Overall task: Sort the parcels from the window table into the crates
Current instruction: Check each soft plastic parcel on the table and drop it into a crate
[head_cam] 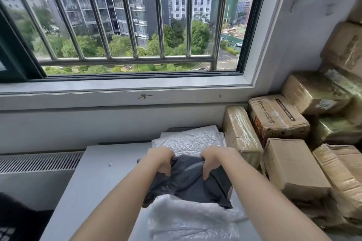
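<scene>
Head view: left hand and right hand, arms outstretched, each grip the dark parcel's far edge.

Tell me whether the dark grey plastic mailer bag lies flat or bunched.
Bunched: both hands, left and right, gather the dark grey plastic mailer bag's far edge.

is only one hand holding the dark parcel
No, both the left hand and the right hand grip the dark parcel at its far edge.
</scene>
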A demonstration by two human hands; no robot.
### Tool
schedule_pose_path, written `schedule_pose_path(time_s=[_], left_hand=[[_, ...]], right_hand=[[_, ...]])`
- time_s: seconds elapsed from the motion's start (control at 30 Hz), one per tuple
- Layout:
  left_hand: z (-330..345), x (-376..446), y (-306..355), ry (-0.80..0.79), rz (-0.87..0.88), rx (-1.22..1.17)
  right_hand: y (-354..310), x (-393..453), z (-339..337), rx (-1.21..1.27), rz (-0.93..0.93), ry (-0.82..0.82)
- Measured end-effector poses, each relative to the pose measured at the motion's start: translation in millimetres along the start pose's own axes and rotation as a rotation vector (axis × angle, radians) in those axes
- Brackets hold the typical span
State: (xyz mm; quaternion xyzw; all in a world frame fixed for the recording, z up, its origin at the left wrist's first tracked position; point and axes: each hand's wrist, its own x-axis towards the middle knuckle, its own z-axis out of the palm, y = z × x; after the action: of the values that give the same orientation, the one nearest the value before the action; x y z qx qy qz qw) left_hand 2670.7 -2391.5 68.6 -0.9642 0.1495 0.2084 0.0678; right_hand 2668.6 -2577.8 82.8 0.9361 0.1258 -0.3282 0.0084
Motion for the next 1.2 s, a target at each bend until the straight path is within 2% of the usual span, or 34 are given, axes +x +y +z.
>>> schedule_pose_path(time_s=[0.13, 0.2, 0.3, 0.4, 0.6, 0.73, 0.93, 1.07, 1.2], left_hand=[[-25.3, -24.8, -28.9, 0.293, -0.012, 0.073], [-28.9, -39.1, -44.2, 0.546, 0.011, 0.150], [-23.5, -56.3, -64.2, 0.780, 0.042, 0.212], [-5.3, -65.4, -83.2, 0.906, 0.088, 0.192], [32.3, -88.5, -105.0, 1.064, 0.168, 0.094], [52.3, -96.1, -110.2, 1.164, 0.212, 0.100], [53.3, -100.6, -110.8, 1.157, 0.204, 0.140], [56.8, -99.7, -103.7, 1.155, 0.211, 0.049], [63.5, -97.0, -94.1, 1.047, 0.163, -0.036]], right_hand=[[-19.1, -14.2, -27.4, 0.056, -0.031, 0.089], [-30.9, -19.1, -33.2, 0.055, -0.035, 0.181], [-52.1, -25.0, -34.2, -0.065, -0.074, 0.442], [-71.1, -22.3, -22.4, -0.297, -0.087, 0.798], [-83.4, -2.6, 18.2, -0.439, -0.154, 1.303], [-91.2, 2.8, 27.4, -0.493, -0.191, 1.513], [-93.4, 6.5, 22.1, -0.531, -0.182, 1.650], [-92.2, 5.3, 24.5, -0.535, -0.165, 1.668], [-88.1, 6.7, 34.8, -0.531, -0.152, 1.619]])
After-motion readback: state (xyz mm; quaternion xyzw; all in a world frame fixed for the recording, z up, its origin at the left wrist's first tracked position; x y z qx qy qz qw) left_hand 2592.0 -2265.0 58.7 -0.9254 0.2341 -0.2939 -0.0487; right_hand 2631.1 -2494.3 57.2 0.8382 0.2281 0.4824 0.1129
